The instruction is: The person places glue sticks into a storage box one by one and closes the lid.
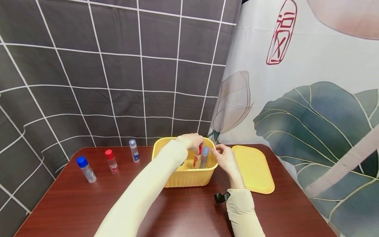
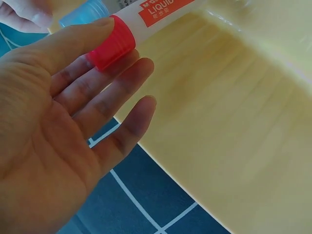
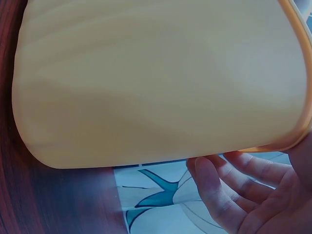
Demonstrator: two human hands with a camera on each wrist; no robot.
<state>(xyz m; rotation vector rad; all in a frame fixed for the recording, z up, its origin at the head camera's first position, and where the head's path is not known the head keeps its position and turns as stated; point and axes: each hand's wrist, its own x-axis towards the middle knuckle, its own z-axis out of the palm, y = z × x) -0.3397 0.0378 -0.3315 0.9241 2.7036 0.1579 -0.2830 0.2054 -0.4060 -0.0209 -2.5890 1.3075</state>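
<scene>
My left hand (image 1: 190, 142) reaches over the yellow bin (image 1: 186, 179) and pinches the red cap of a liquid glue bottle (image 2: 163, 14) between thumb and fingers. This bottle stands nearly upright inside the bin, its label orange-red and white. Right beside it in the bin is a clear bottle with a light blue cap (image 1: 204, 158). At the bin's right end, my right hand (image 1: 227, 160) holds the rim, fingertips against the outer wall in the right wrist view. Part of the bin's inside is hidden by my left hand and sleeve.
On the table's left stand a blue-capped bottle (image 1: 86, 170), a red-capped bottle (image 1: 112, 162) and a clear-capped bottle (image 1: 134, 151). A flat yellow lid (image 1: 254, 169) lies right of the bin. Hanging cloths, one gray with a white grid (image 1: 118, 72), border the brown table (image 1: 124, 194).
</scene>
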